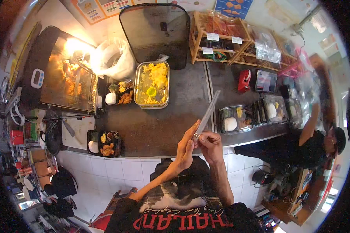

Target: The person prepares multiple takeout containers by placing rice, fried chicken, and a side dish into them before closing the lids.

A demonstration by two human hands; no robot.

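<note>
Above the counter's front edge, my left hand (187,145) has its fingers stretched out, palm against the near end of a clear, flat plastic piece (209,112), perhaps a container lid seen edge-on. The same piece is pinched between thumb and fingers of my right hand (211,145). To the left, a black compartment tray (118,142) holds rice, fried chicken and yellow food. Another filled tray (125,97) lies beside a glass dish (166,99) of yellow food with a small green cup (151,92). Closed clear-lidded meal boxes (236,118) stand to the right.
A lit food warmer (70,75), a cutting board (84,123) with a knife (69,128), and a white plastic bag (116,62) are at the left. Wooden racks (221,35) and a red tape dispenser (244,81) are at the back right. Another person (303,148) stands at the right.
</note>
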